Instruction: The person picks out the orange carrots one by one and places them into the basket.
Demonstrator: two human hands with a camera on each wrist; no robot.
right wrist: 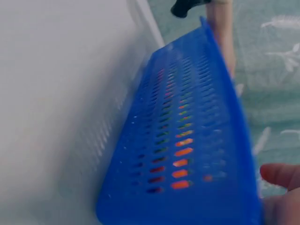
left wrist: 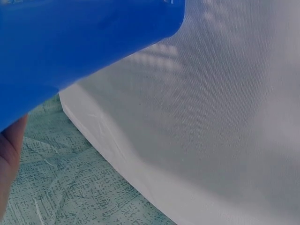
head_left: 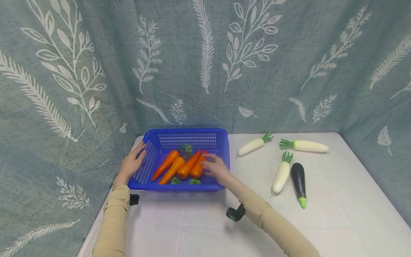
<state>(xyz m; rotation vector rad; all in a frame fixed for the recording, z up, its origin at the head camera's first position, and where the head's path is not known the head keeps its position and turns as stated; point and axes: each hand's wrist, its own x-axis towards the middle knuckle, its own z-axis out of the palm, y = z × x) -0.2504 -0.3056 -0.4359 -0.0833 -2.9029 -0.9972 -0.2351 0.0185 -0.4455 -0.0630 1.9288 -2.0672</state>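
A blue plastic basket (head_left: 179, 186) with slotted walls holds several orange carrots (head_left: 165, 165) with short green tops. My left hand (head_left: 131, 164) holds the basket's left rim, the thumb reaching over toward the inside. In the left wrist view, part of that hand (left wrist: 10, 154) shows beside the basket's smooth blue wall (left wrist: 84, 42). Over the right part of the basket is my right hand (head_left: 216, 167), fingertips loosely bent and close to the rightmost carrot (head_left: 196, 170). The right wrist view shows thumb and finger apart beyond the rim, with no carrot visible between them.
Right of the basket, three white radishes (head_left: 280, 176) with green tops lie on the white table (head_left: 192, 221). A dark eggplant (head_left: 299, 180) lies beside the nearest one. A patterned green curtain (head_left: 179, 71) hangs behind and along the sides.
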